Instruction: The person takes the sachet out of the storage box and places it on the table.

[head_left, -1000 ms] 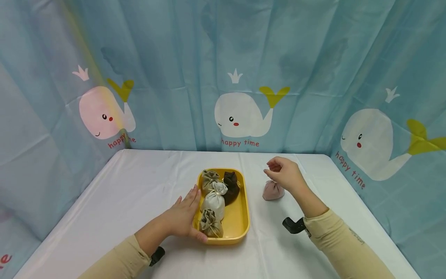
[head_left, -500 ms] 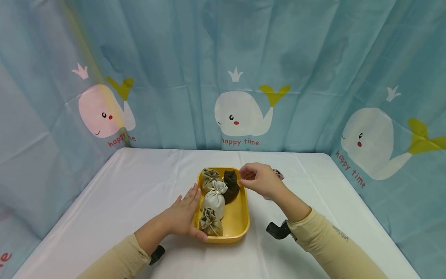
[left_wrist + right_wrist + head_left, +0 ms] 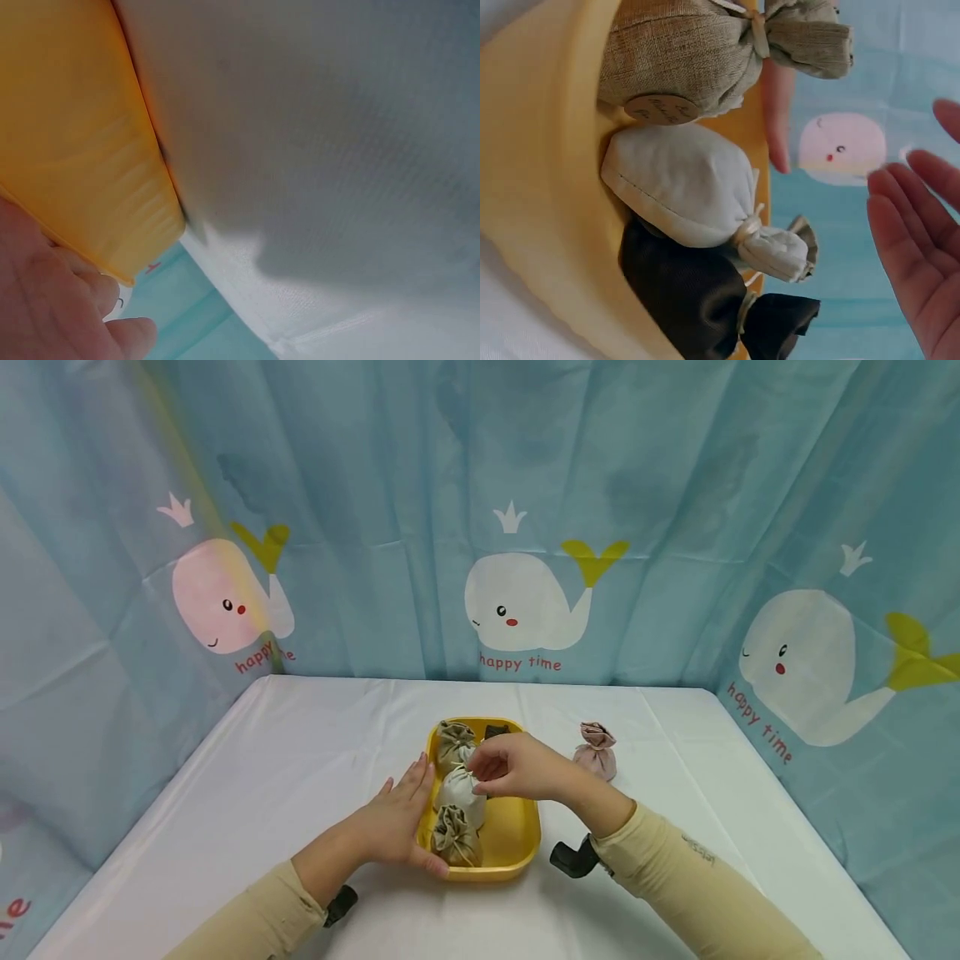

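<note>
A yellow tray (image 3: 517, 839) holds several small drawstring pouches. My left hand (image 3: 392, 828) lies with straight fingers along the tray's left wall, thumb at its near corner. Over the tray, above the white pouch (image 3: 457, 793), hovers my right hand (image 3: 521, 768), fingers loosely bent and holding nothing. The right wrist view shows a gap between that hand and the pouches' tied necks. An olive pouch (image 3: 453, 745) sits at the far left of the tray, another tan pouch (image 3: 682, 52) with a round tag at the near left. The dark pouch (image 3: 679, 289) is mostly hidden by my right hand in the head view.
A pink pouch (image 3: 596, 758) stands upright on the white tablecloth (image 3: 330, 735), right of the tray. Blue curtains (image 3: 390, 527) printed with whales hang behind and at both sides. Black wrist camera mounts (image 3: 573, 858) show beneath the sleeves.
My right hand has moved left from above the pink pouch to over the white pouch, leaving the pink one in full view. The left hand has stayed against the tray.
</note>
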Demonstrator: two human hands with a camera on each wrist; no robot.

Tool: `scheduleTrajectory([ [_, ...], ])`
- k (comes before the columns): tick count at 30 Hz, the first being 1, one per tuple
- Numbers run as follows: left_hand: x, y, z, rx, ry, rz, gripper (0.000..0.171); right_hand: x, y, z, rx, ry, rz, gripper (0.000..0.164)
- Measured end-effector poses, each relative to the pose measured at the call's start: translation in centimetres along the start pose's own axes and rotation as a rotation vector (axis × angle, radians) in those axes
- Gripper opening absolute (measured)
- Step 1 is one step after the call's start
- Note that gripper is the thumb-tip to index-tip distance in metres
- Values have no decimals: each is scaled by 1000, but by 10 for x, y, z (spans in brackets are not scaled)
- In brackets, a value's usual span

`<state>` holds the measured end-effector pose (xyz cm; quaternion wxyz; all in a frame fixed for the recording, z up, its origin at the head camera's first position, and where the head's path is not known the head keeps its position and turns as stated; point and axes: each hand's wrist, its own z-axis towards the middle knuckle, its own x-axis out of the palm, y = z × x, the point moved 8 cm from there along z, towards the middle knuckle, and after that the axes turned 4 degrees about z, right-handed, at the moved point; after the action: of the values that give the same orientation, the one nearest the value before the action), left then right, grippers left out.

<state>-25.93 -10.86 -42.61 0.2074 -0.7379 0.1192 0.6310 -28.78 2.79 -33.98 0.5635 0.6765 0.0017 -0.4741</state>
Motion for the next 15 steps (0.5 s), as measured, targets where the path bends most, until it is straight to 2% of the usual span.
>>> scheduleTrajectory([
  [8, -3, -2, -1, 0, 14, 9, 141, 23, -2, 9, -21, 172, -36, 27],
  [15, -3, -3, -1, 2, 23, 10, 140, 37, 0, 14, -41, 256, -91, 37],
])
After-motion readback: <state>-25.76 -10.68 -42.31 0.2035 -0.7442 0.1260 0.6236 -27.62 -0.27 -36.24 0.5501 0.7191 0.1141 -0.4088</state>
